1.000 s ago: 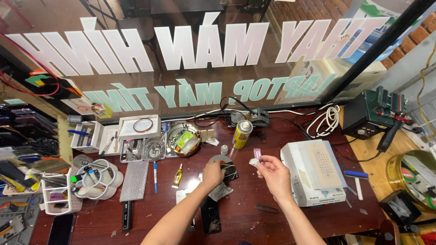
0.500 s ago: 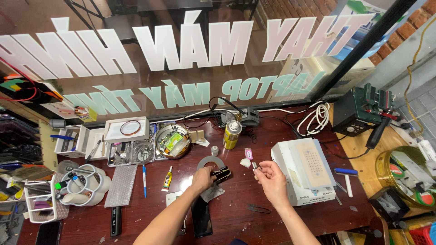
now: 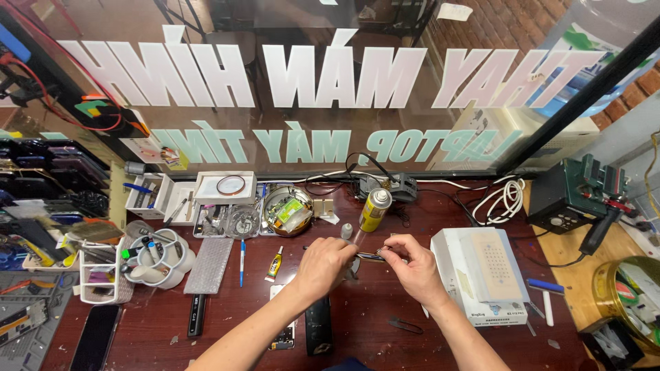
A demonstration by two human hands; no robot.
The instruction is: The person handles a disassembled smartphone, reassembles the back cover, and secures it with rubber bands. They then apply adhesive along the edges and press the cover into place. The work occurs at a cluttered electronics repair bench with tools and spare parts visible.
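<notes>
Both my hands meet over the middle of a dark red workbench (image 3: 440, 323). My left hand (image 3: 322, 264) and my right hand (image 3: 411, 266) each grip an end of a thin dark metal tool (image 3: 370, 257), which looks like tweezers, held level between them. A yellow spray can (image 3: 375, 209) stands just behind the hands, with a small white bottle (image 3: 346, 231) beside it. Below my left forearm lie a dark phone (image 3: 318, 324) and an opened phone part (image 3: 283, 335). What the tool's tip holds is too small to tell.
A white box-shaped machine (image 3: 481, 275) sits right of my hands. Left are a blue pen (image 3: 242, 261), a small glue tube (image 3: 275, 264), a grey textured pad (image 3: 210, 264), a white tool holder (image 3: 155, 257) and parts trays (image 3: 220, 199). A glass pane with lettering (image 3: 330, 89) backs the bench.
My right hand, which held a small white piece up to the right, has come left and down to meet my left hand. Both now grip the thin tool together.
</notes>
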